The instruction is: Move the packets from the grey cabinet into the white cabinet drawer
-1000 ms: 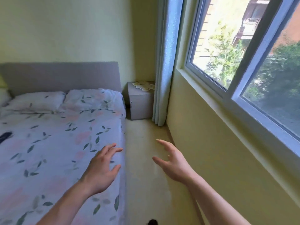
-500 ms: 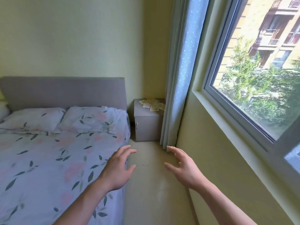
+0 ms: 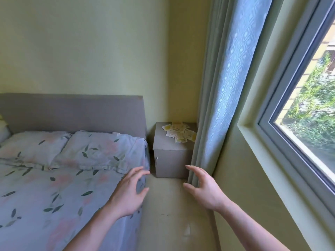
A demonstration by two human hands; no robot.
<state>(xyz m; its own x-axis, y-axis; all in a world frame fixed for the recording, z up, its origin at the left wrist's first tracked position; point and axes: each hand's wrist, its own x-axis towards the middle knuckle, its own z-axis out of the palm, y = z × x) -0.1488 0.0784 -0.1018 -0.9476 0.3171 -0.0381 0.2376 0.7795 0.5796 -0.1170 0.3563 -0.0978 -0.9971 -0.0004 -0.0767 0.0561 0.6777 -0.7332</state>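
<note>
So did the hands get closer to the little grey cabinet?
Yes. Both the left hand and right hand now reach almost to the front of the grey cabinet, nearer than before. The packets on top remain untouched.

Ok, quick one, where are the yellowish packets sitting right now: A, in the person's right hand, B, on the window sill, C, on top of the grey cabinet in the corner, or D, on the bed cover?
C: the packets lie scattered on the top of the grey cabinet between the bed and the curtain, while the left hand and right hand are both open and hold nothing.
</note>
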